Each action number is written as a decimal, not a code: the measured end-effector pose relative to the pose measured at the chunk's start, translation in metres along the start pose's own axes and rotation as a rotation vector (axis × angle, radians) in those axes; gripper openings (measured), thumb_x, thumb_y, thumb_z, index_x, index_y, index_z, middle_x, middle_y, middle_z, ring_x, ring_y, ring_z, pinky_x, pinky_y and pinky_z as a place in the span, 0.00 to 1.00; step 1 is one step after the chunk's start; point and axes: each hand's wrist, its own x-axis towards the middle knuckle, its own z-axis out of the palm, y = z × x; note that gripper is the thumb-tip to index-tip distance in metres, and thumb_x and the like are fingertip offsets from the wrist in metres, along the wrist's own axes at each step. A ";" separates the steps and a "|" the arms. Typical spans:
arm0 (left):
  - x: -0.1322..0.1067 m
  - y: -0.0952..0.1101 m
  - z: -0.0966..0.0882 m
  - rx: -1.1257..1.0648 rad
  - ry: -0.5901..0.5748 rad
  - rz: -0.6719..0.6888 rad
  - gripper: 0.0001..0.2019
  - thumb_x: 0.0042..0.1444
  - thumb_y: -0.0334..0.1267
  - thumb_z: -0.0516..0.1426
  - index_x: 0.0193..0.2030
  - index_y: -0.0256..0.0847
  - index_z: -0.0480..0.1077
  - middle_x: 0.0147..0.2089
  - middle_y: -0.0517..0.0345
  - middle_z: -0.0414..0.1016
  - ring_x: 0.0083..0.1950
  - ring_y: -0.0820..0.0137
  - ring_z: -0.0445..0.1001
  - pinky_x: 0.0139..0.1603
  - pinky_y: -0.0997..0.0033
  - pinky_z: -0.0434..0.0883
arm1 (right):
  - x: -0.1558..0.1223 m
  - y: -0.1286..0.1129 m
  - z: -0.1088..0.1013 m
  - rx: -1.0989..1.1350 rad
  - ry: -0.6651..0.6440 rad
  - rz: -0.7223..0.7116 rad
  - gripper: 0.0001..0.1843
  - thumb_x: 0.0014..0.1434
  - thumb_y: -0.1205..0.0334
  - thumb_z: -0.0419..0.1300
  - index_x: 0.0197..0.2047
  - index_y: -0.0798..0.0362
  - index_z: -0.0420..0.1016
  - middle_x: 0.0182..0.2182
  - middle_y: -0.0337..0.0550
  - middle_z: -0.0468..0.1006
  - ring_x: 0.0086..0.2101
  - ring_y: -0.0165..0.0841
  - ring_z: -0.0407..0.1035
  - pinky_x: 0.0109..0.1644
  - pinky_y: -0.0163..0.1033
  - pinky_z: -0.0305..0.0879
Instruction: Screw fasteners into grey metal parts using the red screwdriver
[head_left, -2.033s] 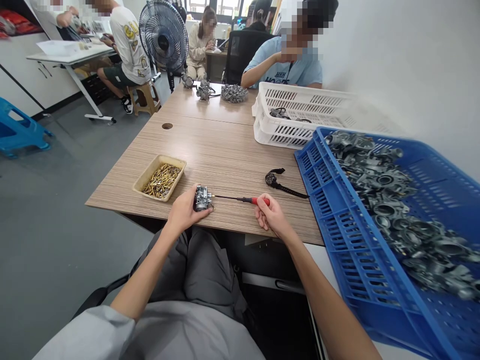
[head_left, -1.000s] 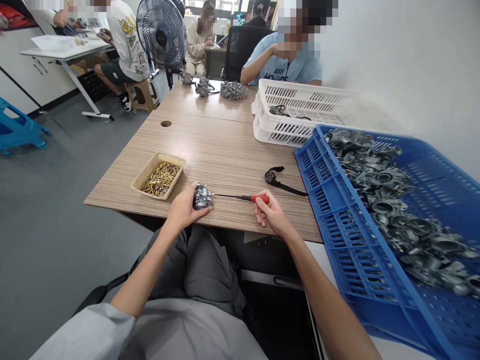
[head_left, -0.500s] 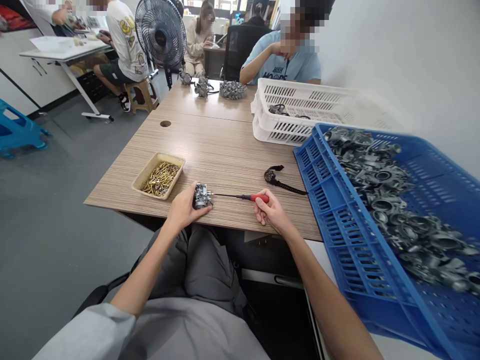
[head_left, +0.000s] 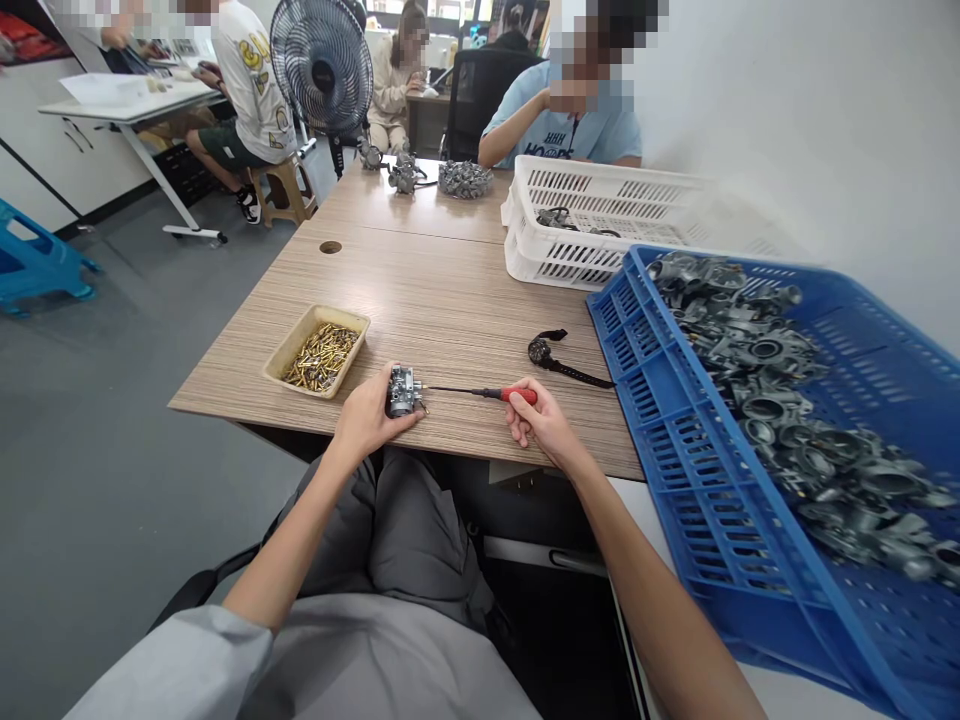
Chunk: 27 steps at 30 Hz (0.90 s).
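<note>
Near the front edge of the table, my left hand (head_left: 369,415) is wrapped round a small grey metal carburetor body (head_left: 403,391). My right hand (head_left: 541,420) grips the red handle of a screwdriver (head_left: 517,395). The screwdriver's long thin shaft points left, and its tip meets a small brass-coloured piece on the right side of the carburetor body. Behind my left hand stands a cream tray (head_left: 274,372) filled with small brass parts (head_left: 322,357).
On the right a blue crate (head_left: 637,375) holds many carburetor bodies (head_left: 772,350). Behind it is a white crate (head_left: 525,250). A black wristwatch (head_left: 541,350) lies by the blue crate. Carburetors (head_left: 405,175) and a bag of metal parts (head_left: 465,180) sit at the far end. Another person (head_left: 562,120) sits opposite.
Both hands, the carburetor body and the screwdriver stay in nearly the same place. The person opposite has shifted slightly.
</note>
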 end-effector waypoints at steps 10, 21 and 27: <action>0.000 0.000 0.000 -0.001 -0.002 0.012 0.40 0.59 0.55 0.67 0.72 0.43 0.59 0.62 0.44 0.78 0.63 0.49 0.78 0.62 0.53 0.76 | -0.001 -0.001 -0.002 -0.024 -0.016 -0.009 0.24 0.60 0.40 0.70 0.44 0.48 0.66 0.26 0.31 0.74 0.19 0.26 0.67 0.16 0.29 0.61; 0.000 -0.001 0.001 0.000 0.003 0.013 0.41 0.59 0.54 0.67 0.73 0.43 0.58 0.62 0.44 0.78 0.62 0.49 0.78 0.62 0.52 0.76 | -0.002 -0.001 -0.002 -0.034 -0.014 0.003 0.24 0.59 0.42 0.71 0.43 0.48 0.66 0.24 0.31 0.74 0.17 0.25 0.65 0.15 0.29 0.59; 0.000 0.000 0.000 0.000 0.001 0.008 0.41 0.59 0.54 0.67 0.73 0.43 0.58 0.63 0.43 0.77 0.62 0.49 0.78 0.62 0.52 0.76 | -0.003 -0.003 -0.001 -0.044 -0.012 -0.004 0.23 0.60 0.43 0.71 0.44 0.48 0.67 0.25 0.31 0.74 0.18 0.26 0.67 0.16 0.29 0.61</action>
